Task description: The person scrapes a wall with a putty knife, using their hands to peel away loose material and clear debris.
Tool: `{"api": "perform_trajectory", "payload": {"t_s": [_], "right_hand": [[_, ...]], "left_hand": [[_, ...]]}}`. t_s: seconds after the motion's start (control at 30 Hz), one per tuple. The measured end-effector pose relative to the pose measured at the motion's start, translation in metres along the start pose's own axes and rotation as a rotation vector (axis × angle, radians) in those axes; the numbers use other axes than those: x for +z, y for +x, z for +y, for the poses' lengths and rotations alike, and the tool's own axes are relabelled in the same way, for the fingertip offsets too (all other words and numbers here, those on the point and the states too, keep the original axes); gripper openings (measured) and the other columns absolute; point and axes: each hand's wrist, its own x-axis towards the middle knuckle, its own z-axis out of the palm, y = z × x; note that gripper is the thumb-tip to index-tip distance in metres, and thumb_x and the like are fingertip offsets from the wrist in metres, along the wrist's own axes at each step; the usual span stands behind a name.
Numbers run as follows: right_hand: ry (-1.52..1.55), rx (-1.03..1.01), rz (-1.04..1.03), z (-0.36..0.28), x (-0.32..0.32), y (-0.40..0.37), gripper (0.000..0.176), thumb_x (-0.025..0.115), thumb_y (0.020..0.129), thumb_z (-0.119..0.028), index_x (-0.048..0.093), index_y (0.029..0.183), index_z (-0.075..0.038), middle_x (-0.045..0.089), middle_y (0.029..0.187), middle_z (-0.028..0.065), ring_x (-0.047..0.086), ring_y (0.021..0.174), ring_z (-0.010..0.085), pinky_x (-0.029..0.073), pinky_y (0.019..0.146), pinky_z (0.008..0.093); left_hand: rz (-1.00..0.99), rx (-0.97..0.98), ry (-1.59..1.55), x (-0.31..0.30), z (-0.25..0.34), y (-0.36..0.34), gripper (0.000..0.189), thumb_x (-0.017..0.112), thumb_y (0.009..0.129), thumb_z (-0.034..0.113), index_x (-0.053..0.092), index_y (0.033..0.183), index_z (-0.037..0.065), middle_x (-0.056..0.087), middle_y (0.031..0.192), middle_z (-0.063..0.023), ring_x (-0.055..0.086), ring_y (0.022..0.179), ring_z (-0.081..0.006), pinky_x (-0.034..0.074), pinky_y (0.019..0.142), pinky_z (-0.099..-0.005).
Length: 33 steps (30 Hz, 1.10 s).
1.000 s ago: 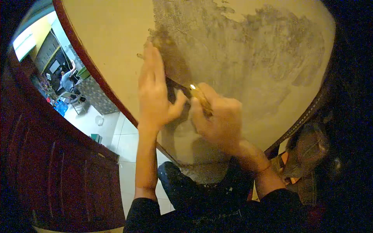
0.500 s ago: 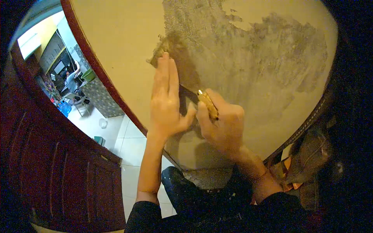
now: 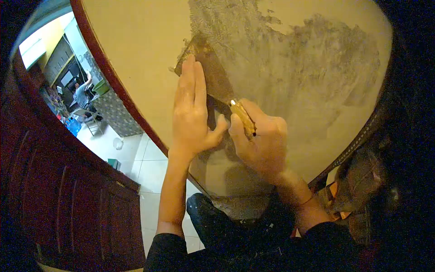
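My right hand is closed round the wooden handle of a broad putty knife. Its wide blade reaches up and to the left, lying against the wall, which is yellow with a large grey, patchy area. My left hand is laid out flat with its fingers straight and its thumb apart. Those fingertips rest at the blade's left side, seemingly pressing on it; the exact contact is hidden under them. A little rough grey material shows along the blade's far-left edge.
A dark red trim strip borders the wall on the left, with a dark red panelled door below. Through the opening, a person is near a folding chair on pale tiles. Dark clutter stands at the right.
Both hands and the putty knife have shifted very slightly up in the picture, while the view itself moved a little. The grip is the same.
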Motion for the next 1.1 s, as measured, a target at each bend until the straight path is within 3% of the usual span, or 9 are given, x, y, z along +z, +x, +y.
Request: {"api": "perform_trajectory", "payload": {"t_s": [0.23, 0.3, 0.43, 0.63, 0.7, 0.9, 1.1], "right_hand": [[0.027, -0.013, 0.046, 0.001, 0.004, -0.003, 0.024, 0.064, 0.089, -0.020, 0.065, 0.104, -0.002, 0.062, 0.069, 0.0206, 0.064, 0.059, 0.0374, 0.050, 0.054, 0.0408], [-0.024, -0.038, 0.092, 0.000, 0.014, 0.005, 0.025, 0.065, 0.089, -0.020, 0.065, 0.105, -0.002, 0.063, 0.069, 0.0207, 0.064, 0.059, 0.0376, 0.050, 0.054, 0.0414], [0.044, -0.083, 0.055, -0.003, 0.011, 0.005, 0.024, 0.063, 0.089, -0.020, 0.064, 0.107, -0.003, 0.062, 0.068, 0.0201, 0.064, 0.058, 0.0362, 0.050, 0.053, 0.0416], [0.076, 0.013, 0.047, -0.002, 0.012, -0.004, 0.023, 0.062, 0.091, -0.019, 0.063, 0.106, -0.003, 0.061, 0.067, 0.0200, 0.063, 0.057, 0.0367, 0.049, 0.053, 0.0410], [0.064, -0.091, 0.101, -0.002, 0.017, 0.004, 0.023, 0.062, 0.091, -0.018, 0.063, 0.106, -0.001, 0.060, 0.065, 0.0191, 0.064, 0.056, 0.0353, 0.048, 0.052, 0.0400], [0.130, 0.016, 0.016, -0.001, 0.010, -0.008, 0.021, 0.062, 0.091, -0.017, 0.063, 0.106, -0.002, 0.060, 0.062, 0.0162, 0.065, 0.055, 0.0331, 0.048, 0.051, 0.0388], [0.049, -0.046, 0.028, -0.011, -0.001, 0.006, 0.020, 0.061, 0.092, -0.016, 0.063, 0.105, 0.000, 0.060, 0.060, 0.0148, 0.065, 0.053, 0.0266, 0.048, 0.050, 0.0367]], "left_hand": [[-0.013, 0.025, -0.055, 0.009, -0.001, 0.000, 0.097, 0.066, 0.072, 0.027, 0.022, 0.150, -0.011, 0.022, 0.154, -0.0351, 0.024, 0.144, -0.0472, 0.023, 0.118, -0.0499], [0.034, 0.025, 0.073, 0.000, -0.010, 0.010, 0.098, 0.066, 0.072, 0.028, 0.021, 0.150, -0.011, 0.021, 0.155, -0.0352, 0.023, 0.145, -0.0472, 0.021, 0.119, -0.0499], [0.016, 0.048, -0.001, -0.006, -0.012, 0.010, 0.098, 0.066, 0.070, 0.022, 0.021, 0.150, -0.011, 0.021, 0.155, -0.0344, 0.022, 0.145, -0.0472, 0.021, 0.119, -0.0497], [0.018, 0.047, -0.018, 0.003, -0.010, 0.007, 0.099, 0.066, 0.068, 0.022, 0.021, 0.151, -0.009, 0.022, 0.155, -0.0344, 0.024, 0.143, -0.0490, 0.023, 0.118, -0.0501], [0.020, 0.038, 0.007, -0.004, -0.014, 0.012, 0.099, 0.066, 0.068, 0.022, 0.022, 0.151, -0.009, 0.023, 0.155, -0.0338, 0.025, 0.143, -0.0493, 0.023, 0.118, -0.0507], [-0.004, 0.065, -0.008, 0.000, -0.010, 0.008, 0.100, 0.066, 0.067, 0.021, 0.021, 0.151, -0.009, 0.025, 0.154, -0.0337, 0.026, 0.143, -0.0487, 0.024, 0.117, -0.0499], [0.038, 0.090, -0.036, -0.005, -0.012, 0.023, 0.100, 0.066, 0.065, 0.019, 0.022, 0.151, -0.008, 0.026, 0.155, -0.0314, 0.027, 0.143, -0.0473, 0.025, 0.118, -0.0487]]}}
